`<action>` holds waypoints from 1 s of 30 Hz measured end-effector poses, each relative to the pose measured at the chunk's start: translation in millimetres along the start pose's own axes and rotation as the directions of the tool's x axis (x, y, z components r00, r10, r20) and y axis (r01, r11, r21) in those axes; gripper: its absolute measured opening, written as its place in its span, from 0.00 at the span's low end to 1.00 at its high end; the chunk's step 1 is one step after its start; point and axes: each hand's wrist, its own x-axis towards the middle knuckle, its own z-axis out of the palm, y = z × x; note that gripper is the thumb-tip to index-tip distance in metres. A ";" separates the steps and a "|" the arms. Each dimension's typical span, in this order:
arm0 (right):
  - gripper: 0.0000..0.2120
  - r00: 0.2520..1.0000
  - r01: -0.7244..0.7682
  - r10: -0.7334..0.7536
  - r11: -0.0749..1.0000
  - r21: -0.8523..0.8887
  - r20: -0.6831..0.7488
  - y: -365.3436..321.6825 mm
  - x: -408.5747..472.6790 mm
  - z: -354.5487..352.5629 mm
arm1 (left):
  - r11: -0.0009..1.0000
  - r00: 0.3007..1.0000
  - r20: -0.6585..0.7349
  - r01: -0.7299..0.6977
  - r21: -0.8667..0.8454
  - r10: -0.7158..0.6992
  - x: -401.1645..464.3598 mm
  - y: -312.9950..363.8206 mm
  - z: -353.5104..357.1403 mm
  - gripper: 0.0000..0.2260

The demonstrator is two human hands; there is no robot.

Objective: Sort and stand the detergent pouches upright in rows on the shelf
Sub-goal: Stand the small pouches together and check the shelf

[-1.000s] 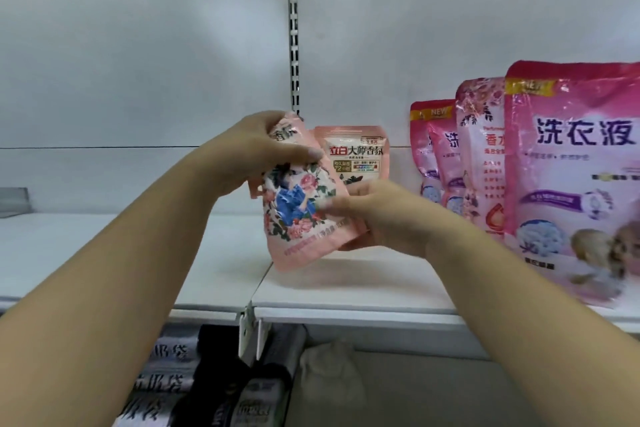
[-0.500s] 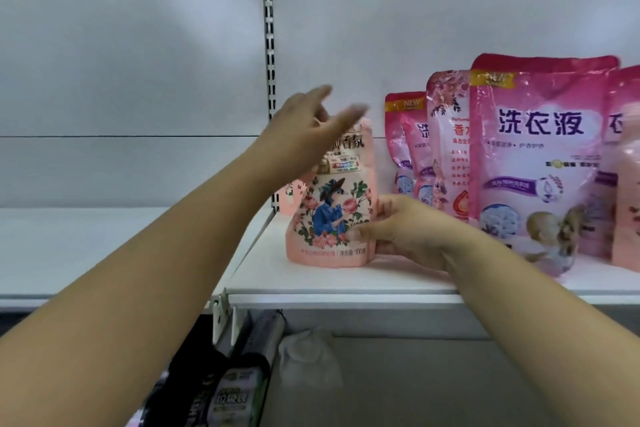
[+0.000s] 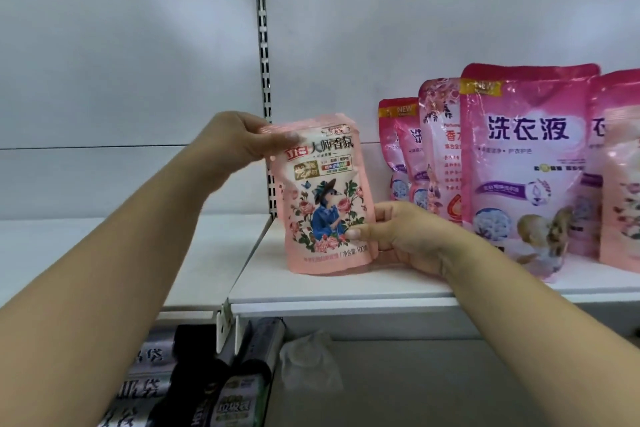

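A small peach-pink floral pouch [image 3: 325, 198] stands upright on the white shelf [image 3: 346, 284], near its left end. My left hand [image 3: 242, 139] pinches its top left corner. My right hand [image 3: 398, 236] grips its lower right side, thumb on the front. At least one more pouch of the same kind is pressed behind it; only its top edge shows. To the right, several larger pink detergent pouches [image 3: 526, 163] stand upright in a row.
A slotted metal upright [image 3: 264, 80] divides the back panel. The neighbouring shelf section [image 3: 121, 253] lies to the left. On the lower shelf are dark rolls of bin bags [image 3: 221, 388] and a crumpled clear plastic bag [image 3: 308, 364].
The pouch came down from mid-air to stand on the shelf. My left hand let go, lifted with fingers apart, then came back to pinch the top corner.
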 end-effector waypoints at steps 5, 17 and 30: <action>0.08 0.997 -0.018 0.018 1.000 -0.008 -0.069 2.9 4.4 -1.4 | 0.980 0.998 0.010 0.057 -0.190 -0.056 -2.5 1.3 11.0 0.13; 0.07 0.991 0.021 -0.026 0.999 -0.040 -0.128 7.8 6.6 -2.2 | 0.880 0.982 0.143 0.173 -0.443 -0.121 -20.4 -34.4 37.2 0.09; 0.08 0.972 0.033 -0.102 0.952 -0.305 -0.213 11.8 7.5 2.2 | 0.929 0.970 0.196 0.203 -0.309 -0.146 -44.2 -30.2 43.7 0.18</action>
